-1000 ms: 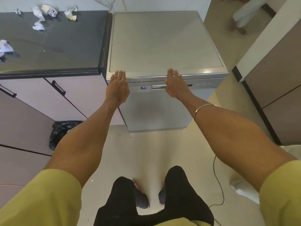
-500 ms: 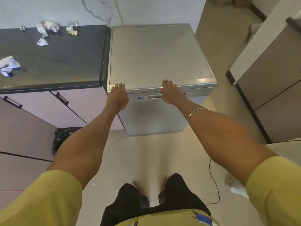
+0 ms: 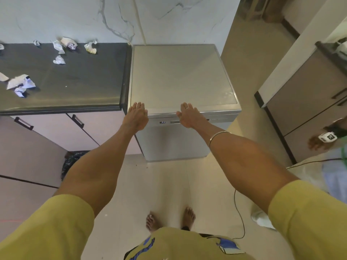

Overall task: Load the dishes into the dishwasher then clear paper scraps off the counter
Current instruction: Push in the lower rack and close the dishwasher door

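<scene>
Two flat hands, left hand (image 3: 136, 117) and right hand (image 3: 188, 117), rest fingers-straight on the shut dishwasher (image 3: 183, 79) at twelve o'clock, gripping nothing. Paper scraps (image 3: 20, 84) litter the counter (image 3: 78, 79) at ten o'clock; a careless sweep could scatter them floorward.

A silver dishwasher (image 3: 178, 87) is standing shut against the far wall, its flat top bare and a small display glowing on its front panel. Left of it, crumpled white paper scraps (image 3: 20, 84) are lying scattered over the dark counter (image 3: 75, 85), most toward the far-left edge.
</scene>
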`<state>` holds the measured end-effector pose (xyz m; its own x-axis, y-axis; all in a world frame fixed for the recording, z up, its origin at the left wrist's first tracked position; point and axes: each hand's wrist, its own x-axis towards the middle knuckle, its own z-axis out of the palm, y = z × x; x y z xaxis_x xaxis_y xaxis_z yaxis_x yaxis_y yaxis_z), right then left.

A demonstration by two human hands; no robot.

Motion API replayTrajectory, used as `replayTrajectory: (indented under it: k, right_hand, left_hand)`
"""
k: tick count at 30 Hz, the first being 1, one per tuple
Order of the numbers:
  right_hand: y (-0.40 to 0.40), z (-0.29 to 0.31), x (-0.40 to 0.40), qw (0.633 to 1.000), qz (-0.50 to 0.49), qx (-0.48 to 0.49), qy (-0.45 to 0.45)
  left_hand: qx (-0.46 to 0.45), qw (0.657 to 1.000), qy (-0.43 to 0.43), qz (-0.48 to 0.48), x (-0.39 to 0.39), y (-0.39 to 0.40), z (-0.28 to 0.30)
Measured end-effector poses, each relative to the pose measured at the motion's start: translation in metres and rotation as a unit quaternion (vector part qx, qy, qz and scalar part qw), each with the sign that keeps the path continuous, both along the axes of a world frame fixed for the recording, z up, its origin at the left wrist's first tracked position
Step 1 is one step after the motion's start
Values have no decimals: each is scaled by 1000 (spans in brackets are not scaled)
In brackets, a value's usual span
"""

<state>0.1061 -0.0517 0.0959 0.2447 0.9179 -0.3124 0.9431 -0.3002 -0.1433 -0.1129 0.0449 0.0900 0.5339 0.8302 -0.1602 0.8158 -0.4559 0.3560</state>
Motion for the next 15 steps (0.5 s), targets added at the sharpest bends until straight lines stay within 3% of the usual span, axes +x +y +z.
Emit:
replayTrajectory:
  k: [7,15]
  right_hand:
    - [32,15,-35,1000,5,29,9]
    - [95,33,-124,991,72,112,25]
  left_hand:
    - [21,1000,-15,16,-26,9,7]
    - [53,994,-6,90,-118,48,15]
